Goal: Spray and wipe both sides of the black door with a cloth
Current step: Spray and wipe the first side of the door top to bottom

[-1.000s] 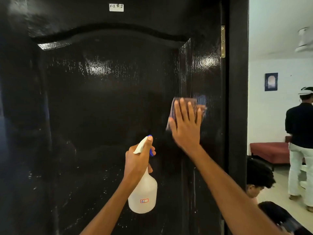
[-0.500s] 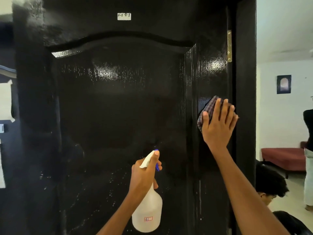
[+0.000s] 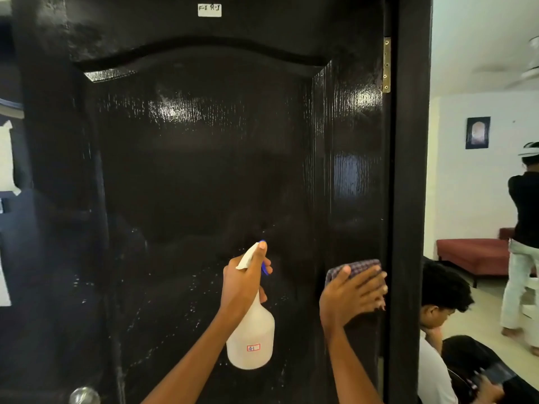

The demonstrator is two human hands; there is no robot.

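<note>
Filling most of the view is the glossy black door (image 3: 204, 170), its raised panel being lit by soft reflections, with a small white label (image 3: 209, 10) stuck near the top and a brass hinge (image 3: 386, 65) fixed at its right edge. Fine white droplets are being shown scattered over the lower panel. A white spray bottle (image 3: 251, 336) is being gripped round its neck by the left hand (image 3: 243, 282), the thumb being laid along the top of the sprayer head and the nozzle being pointed at the door. A checked cloth (image 3: 357, 268) is being pressed flat against the door's right stile by the right hand (image 3: 351, 295), its fingers being spread over the fabric. A round metal knob (image 3: 84, 395) is being shown at the lower left. Beyond the black frame (image 3: 411, 199), a seated person (image 3: 443, 316) and a standing person (image 3: 525, 243) are being seen near a red sofa (image 3: 472, 255).
</note>
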